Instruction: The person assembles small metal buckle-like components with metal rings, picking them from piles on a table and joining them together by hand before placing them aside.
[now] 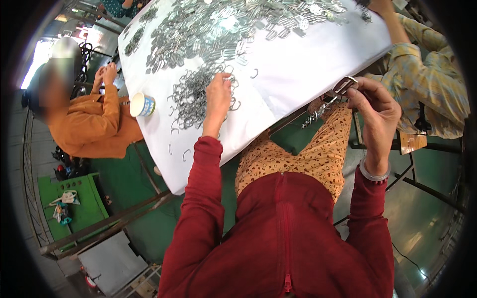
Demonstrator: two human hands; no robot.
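In my right hand (376,110), raised over the table's near edge, a metal slide buckle (344,85) is pinched between thumb and fingers. My left hand (217,98) rests over a pile of small dark C-shaped metal hooks (191,97) on the white-covered table (285,74). Its fingers are curled in; whatever they grip is too small to make out. Beyond the hooks spreads a large heap of flat metal buckles (198,42). Below the right hand, by my lap, hangs a string of linked shiny metal pieces (318,114).
A paper cup (142,105) stands near the table's left edge. At left sits a person in an orange jacket (92,124); another in a checked shirt (422,84) is close on my right. A green stand (74,203) with tools is lower left.
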